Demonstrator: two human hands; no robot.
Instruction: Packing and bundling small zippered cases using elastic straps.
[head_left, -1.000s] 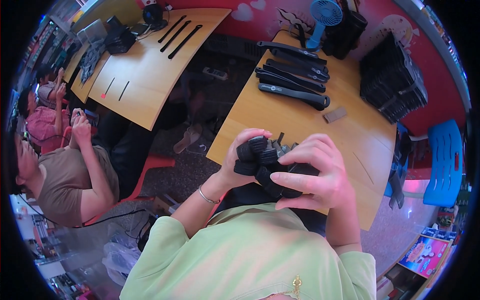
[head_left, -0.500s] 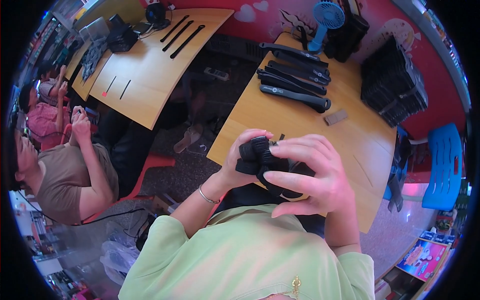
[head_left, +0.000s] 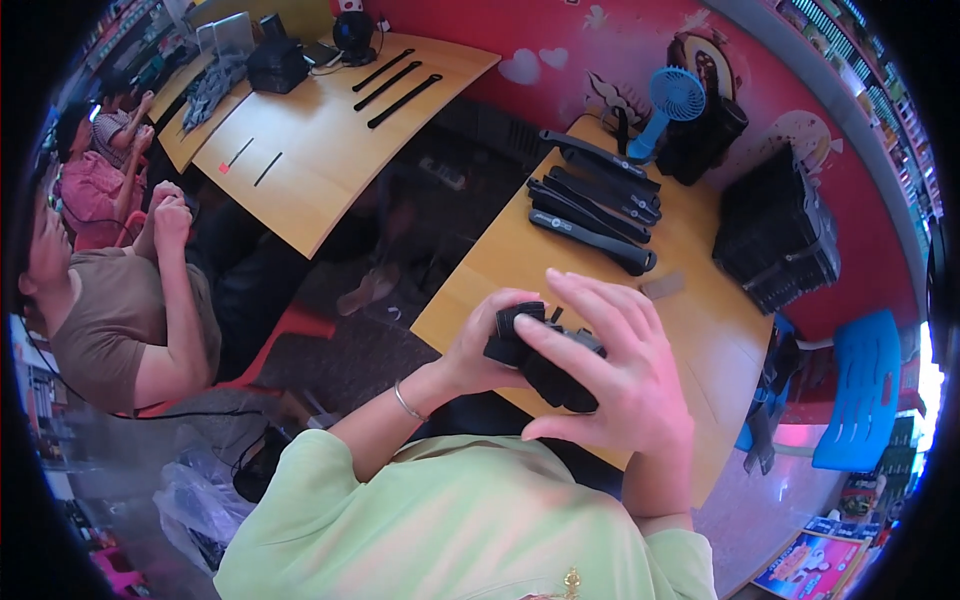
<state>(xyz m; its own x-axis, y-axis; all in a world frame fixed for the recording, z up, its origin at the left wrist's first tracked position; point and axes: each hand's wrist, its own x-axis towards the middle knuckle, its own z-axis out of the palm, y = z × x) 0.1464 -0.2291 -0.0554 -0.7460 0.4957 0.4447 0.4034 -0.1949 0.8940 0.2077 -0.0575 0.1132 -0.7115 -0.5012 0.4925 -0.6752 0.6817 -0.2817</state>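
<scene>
A folded bundle of black strap (head_left: 560,378) is held in front of my chest, over the near edge of the wooden table. My left hand (head_left: 482,345) is closed round its left end, thumb along the top. Over the bundle's right side, my right hand (head_left: 635,375) has its fingers spread, with the index finger lying across the strap and the thumb standing off below. Part of the bundle is hidden behind the right fingers. Beyond my hands, several long black straps (head_left: 592,241) lie side by side on the table (head_left: 490,270).
A grey-brown block (head_left: 662,286) lies beside the straps. At the back stand a blue fan (head_left: 676,95) and a black bag (head_left: 705,145); a tall black stack (head_left: 775,235) is at right. A blue chair (head_left: 858,390) stands beyond. People sit at another table (head_left: 330,160) on the left.
My view has turned a little. The strap bundle has shifted in my left hand, and my right fingers have lifted and spread wider over it.
</scene>
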